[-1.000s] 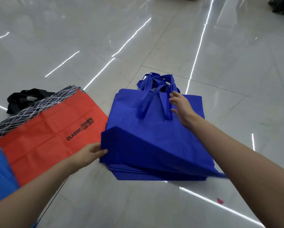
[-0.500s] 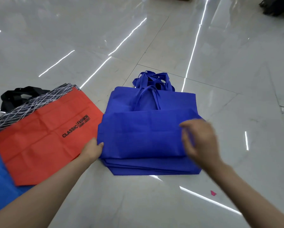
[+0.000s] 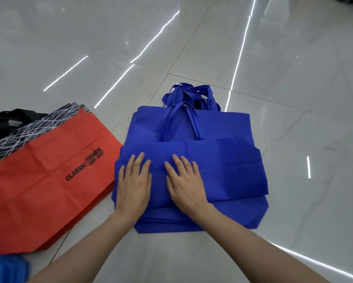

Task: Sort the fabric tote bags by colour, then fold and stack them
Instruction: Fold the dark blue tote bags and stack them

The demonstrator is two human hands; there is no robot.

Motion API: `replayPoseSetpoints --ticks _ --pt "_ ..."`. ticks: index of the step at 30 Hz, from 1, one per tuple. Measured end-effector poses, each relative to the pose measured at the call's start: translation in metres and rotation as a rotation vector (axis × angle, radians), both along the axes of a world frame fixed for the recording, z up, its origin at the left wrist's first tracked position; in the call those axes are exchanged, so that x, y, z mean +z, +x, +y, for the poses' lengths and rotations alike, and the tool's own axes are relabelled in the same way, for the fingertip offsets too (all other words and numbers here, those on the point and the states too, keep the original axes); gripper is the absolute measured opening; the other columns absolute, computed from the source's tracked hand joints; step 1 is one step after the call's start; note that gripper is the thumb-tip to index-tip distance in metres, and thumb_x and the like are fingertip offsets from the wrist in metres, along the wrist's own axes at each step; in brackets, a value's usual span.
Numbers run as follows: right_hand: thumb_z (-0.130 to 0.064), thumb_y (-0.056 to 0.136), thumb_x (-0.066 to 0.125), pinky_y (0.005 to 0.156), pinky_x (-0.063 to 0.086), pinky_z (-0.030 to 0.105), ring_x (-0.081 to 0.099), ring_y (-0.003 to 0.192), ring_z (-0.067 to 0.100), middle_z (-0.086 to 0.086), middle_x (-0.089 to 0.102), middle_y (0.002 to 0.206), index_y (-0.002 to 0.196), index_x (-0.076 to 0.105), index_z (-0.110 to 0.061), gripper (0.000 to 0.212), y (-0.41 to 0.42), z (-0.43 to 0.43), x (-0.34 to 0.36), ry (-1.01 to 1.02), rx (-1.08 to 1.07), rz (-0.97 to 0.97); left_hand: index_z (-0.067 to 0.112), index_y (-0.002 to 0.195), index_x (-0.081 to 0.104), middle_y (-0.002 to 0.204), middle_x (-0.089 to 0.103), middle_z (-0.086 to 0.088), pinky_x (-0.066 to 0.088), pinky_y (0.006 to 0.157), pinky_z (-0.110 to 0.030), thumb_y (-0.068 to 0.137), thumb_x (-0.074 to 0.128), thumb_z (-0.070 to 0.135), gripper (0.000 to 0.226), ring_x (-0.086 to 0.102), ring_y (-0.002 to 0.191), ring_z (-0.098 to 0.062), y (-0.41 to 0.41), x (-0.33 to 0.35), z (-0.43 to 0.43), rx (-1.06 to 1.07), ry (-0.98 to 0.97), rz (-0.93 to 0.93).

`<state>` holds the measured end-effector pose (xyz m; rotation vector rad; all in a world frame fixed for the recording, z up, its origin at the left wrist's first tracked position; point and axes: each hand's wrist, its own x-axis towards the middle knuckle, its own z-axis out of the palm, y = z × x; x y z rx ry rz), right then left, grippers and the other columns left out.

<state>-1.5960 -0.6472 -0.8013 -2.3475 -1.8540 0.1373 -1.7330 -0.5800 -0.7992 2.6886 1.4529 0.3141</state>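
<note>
A: Where are the hands?
B: Both lie flat, fingers straight, holding nothing, pressing the folded blue bag atop the blue stack on the floor: left hand near its 9 o'clock end, right hand mid-width
A: Which way does the fold run?
B: Its long axis runs 9 to 3 o'clock. The unpressed half lies at 3 o'clock of the right hand, the nearer hand for smoothing, I'd judge. Handles point to 12; red bags lie at 9
</note>
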Motion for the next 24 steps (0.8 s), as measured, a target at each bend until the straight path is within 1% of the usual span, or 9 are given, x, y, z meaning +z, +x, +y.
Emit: replayPoseSetpoints --ticks 4,7,12,15,17,18,21,22,24 --pt "-0.043 0.091 0.031 0.098 0.043 0.052 0.049 0.127 0.027 0.003 0.049 0.142 0.132 0.055 -0.027 0.05 0.006 0.016 -0.026 -0.106 0.045 0.011 0.011 0.126 0.058 0.139 0.049 -0.012 0.04 0.099 -0.052 0.092 0.028 0.039 0.053 0.045 0.128 -0.034 0.012 -0.025 0.008 -0.008 -0.1 0.124" --pt "-0.053 0.092 0.028 0.103 0.035 0.055 0.043 0.133 0.027 -0.003 0.043 0.146 0.137 0.047 -0.036 0.052 0.033 0.011 -0.04 -0.142 0.068 -0.019 0.013 0.135 0.049 0.145 0.041 -0.013 0.021 0.107 -0.047 0.098 0.008 0.048 0.065 0.029 0.136 -0.03 0.009 -0.043 0.015 -0.052 -0.076 0.195" --pt "-0.057 0.094 0.015 0.113 0.001 0.05 0.019 0.144 0.03 -0.005 0.024 0.156 0.147 0.024 -0.04 0.057 0.108 -0.022 -0.042 -0.14 -0.179 -0.093 0.014 0.139 0.043 0.147 0.038 -0.013 0.014 0.108 -0.046 0.097 0.006 0.049 0.066 0.027 0.137 -0.031 0.01 -0.044 0.015 -0.052 -0.057 0.203" --pt "-0.058 0.091 0.007 0.112 -0.004 0.052 0.011 0.145 0.03 -0.001 0.02 0.157 0.148 0.021 -0.039 0.061 0.123 -0.035 -0.034 -0.163 -0.31 -0.105 0.015 0.14 0.042 0.146 0.038 -0.012 0.016 0.108 -0.046 0.097 0.007 0.05 0.066 0.03 0.136 -0.032 0.012 -0.042 0.014 -0.052 -0.08 0.219" --pt "-0.057 0.088 0.0 0.113 -0.001 0.053 0.01 0.145 0.032 0.0 0.019 0.158 0.148 0.022 -0.036 0.067 0.121 -0.038 -0.031 -0.197 -0.354 -0.102 0.015 0.138 0.045 0.144 0.043 -0.012 0.017 0.107 -0.046 0.096 0.015 0.05 0.062 0.037 0.133 -0.033 0.01 -0.039 0.012 -0.067 -0.071 0.24" --pt "-0.056 0.088 0.003 0.112 0.004 0.055 0.017 0.143 0.035 0.003 0.027 0.155 0.147 0.03 -0.033 0.069 0.117 -0.041 -0.028 -0.206 -0.364 -0.108 0.015 0.134 0.05 0.14 0.048 -0.012 0.017 0.105 -0.046 0.094 0.021 0.05 0.061 0.043 0.129 -0.034 0.01 -0.034 0.01 -0.078 -0.059 0.242" --pt "-0.046 0.091 0.027 0.099 0.034 0.058 0.053 0.106 0.043 0.017 0.06 0.117 0.113 0.063 -0.012 0.054 0.105 -0.049 -0.019 -0.083 -0.366 -0.183 0.012 0.109 0.065 0.111 0.063 -0.012 0.024 0.1 -0.047 0.09 0.029 0.046 0.053 0.058 0.101 -0.033 0.008 -0.015 0.009 -0.101 0.011 0.216" --pt "-0.041 0.091 0.035 0.093 0.041 0.055 0.055 0.094 0.04 0.018 0.061 0.103 0.101 0.063 -0.008 0.045 0.104 -0.049 -0.017 -0.021 -0.371 -0.209 0.012 0.104 0.065 0.103 0.062 -0.01 0.026 0.099 -0.046 0.09 0.03 0.044 0.05 0.057 0.094 -0.03 0.007 -0.011 0.011 -0.103 0.034 0.204" --pt "-0.034 0.09 0.05 0.084 0.045 0.048 0.054 0.085 0.037 0.018 0.057 0.094 0.095 0.06 -0.004 0.031 0.103 -0.041 -0.013 0.061 -0.364 -0.143 0.012 0.108 0.065 0.108 0.06 -0.01 0.027 0.102 -0.049 0.09 0.03 0.041 0.049 0.056 0.1 -0.029 0.005 -0.01 0.014 -0.097 0.027 0.201"
